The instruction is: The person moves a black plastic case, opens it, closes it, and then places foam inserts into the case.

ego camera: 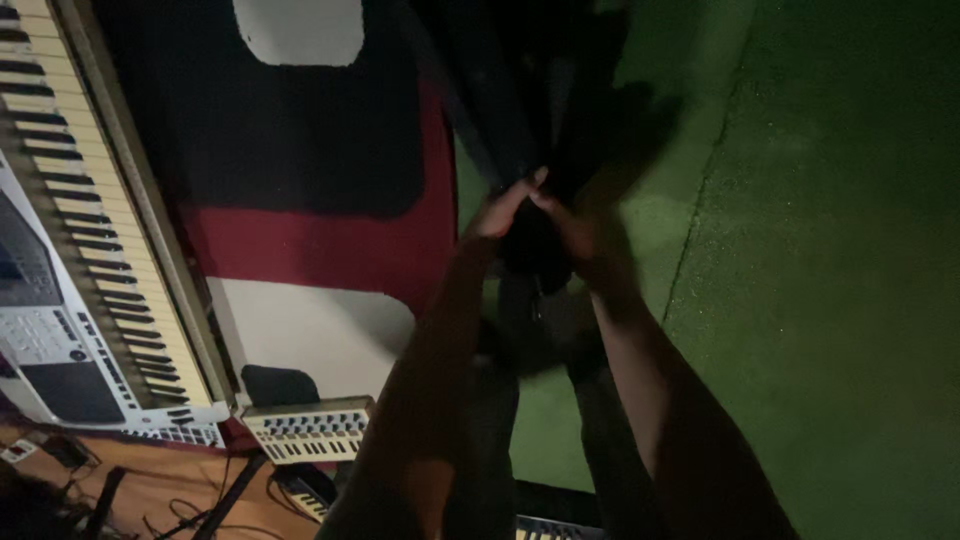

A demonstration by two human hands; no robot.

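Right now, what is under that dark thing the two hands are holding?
Under the dark object, gripped by the left hand and right hand, lies green floor. A red, black and white rug lies beside it. The floor directly beneath is hidden by arms and shadow.

Dim green floor (830,300), red-black-white rug (320,240)

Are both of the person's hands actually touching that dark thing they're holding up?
Touching. The head view shows the left hand and right hand gripping the dark object.

keyboard (90,230) far left, small keypad unit (308,430) below it, rug (300,180) between keyboard and hands, floor (830,270) right
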